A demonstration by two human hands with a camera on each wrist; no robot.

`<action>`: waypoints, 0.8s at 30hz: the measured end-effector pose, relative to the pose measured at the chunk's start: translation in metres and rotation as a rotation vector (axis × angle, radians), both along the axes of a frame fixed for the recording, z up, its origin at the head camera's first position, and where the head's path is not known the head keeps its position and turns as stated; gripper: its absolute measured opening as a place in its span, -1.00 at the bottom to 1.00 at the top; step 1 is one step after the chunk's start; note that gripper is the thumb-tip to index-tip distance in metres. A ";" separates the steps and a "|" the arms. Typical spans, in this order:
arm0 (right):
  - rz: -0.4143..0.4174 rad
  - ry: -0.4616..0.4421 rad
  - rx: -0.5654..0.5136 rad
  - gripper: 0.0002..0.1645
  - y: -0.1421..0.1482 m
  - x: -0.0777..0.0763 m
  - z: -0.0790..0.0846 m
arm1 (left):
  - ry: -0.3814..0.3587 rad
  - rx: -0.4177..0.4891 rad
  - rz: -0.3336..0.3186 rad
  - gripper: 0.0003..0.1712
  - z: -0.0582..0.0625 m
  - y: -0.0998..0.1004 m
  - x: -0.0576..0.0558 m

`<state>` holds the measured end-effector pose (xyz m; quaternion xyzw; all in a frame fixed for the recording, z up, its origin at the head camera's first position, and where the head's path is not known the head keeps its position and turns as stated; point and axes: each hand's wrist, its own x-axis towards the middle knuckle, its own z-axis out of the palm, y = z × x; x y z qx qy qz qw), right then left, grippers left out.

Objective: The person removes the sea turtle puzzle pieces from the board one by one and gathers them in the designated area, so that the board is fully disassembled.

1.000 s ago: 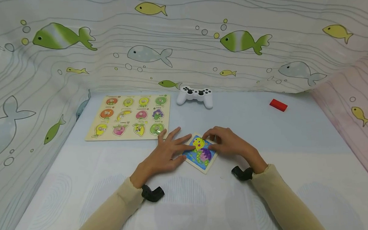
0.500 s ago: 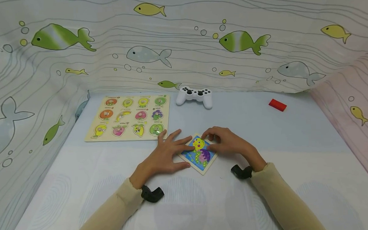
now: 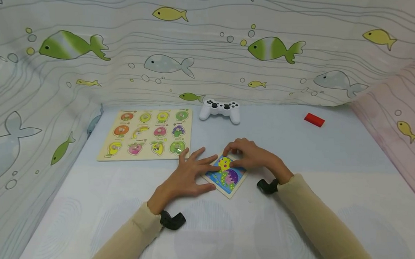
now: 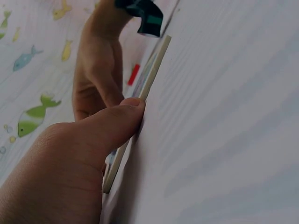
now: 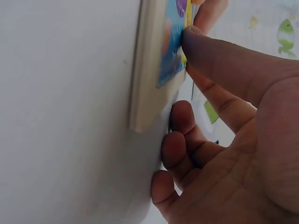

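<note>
Mid-table: a small square wooden picture puzzle (image 3: 227, 177), pale-rimmed, with a yellow-green creature and a purple shell on blue, is lying turned cornerwise, one corner pointing at the near edge of the pale cloth-covered table (image 3: 231, 235); I am judging it well along, since the visible picture is showing no plain gap; anything left is probably sitting under the fingers at its far corner, which they are partly hiding; whether each piece is seated flush, I cannot tell.

Left hand (image 3: 188, 179) is spreading wide, index tip reaching the picture, thumb tip resting against the rim (left wrist view is giving this best); right hand (image 3: 251, 155) is curling its fingers at the far-right side, thumb touching the picture's face; whether thumb and index are pinching a piece, I cannot tell.

Around: a cream wooden board of twelve fruit pictures (image 3: 150, 137) is lying by the table's far-left corner, every picture appearing filled; a white plastic game controller (image 3: 220, 110) is resting at the far edge; a small red oblong block (image 3: 314, 120) is lying towards the far-right corner.

In the way: mostly the hands themselves; the left hand's outer fingers are overlapping the board's near-right corner, contact unclear; nothing else is crowding the puzzle.
</note>
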<state>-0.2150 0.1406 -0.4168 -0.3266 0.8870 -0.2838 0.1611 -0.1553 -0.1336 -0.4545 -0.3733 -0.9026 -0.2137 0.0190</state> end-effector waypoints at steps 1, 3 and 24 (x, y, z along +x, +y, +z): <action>0.003 -0.010 0.016 -0.64 -0.001 -0.001 0.001 | -0.002 -0.002 0.000 -0.39 0.000 0.000 0.000; 0.002 -0.042 0.044 -0.65 -0.003 -0.003 0.004 | -0.004 -0.011 0.000 -0.39 0.000 0.001 0.000; 0.043 -0.112 0.174 -0.63 -0.020 -0.010 0.017 | 0.009 -0.005 0.000 -0.40 -0.002 0.000 -0.001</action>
